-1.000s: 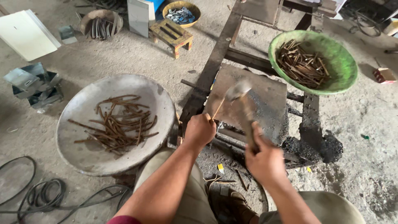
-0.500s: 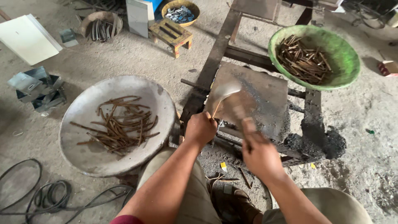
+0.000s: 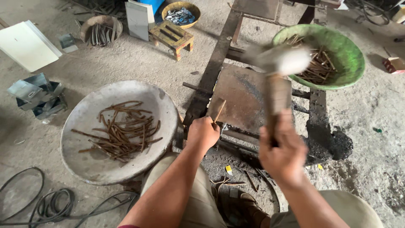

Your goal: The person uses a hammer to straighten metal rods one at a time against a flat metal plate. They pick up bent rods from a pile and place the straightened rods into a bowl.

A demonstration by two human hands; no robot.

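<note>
On a gritty concrete floor [image 3: 105, 63], the left hand [image 3: 203, 133] pinches a rusty rod [image 3: 219, 110] on the centre steel plate [image 3: 247, 99]; the right hand [image 3: 283, 151] grips an apparently raised, blurred hammer [image 3: 278, 67] between grey pan [image 3: 84, 169] and green basin [image 3: 350, 63].

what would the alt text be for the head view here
Seen from above, a person's right hand holds a motion-blurred hammer raised above a rusty steel plate, while the left hand holds a thin rusty rod on it. A grey pan and a green basin hold more rods.
</note>
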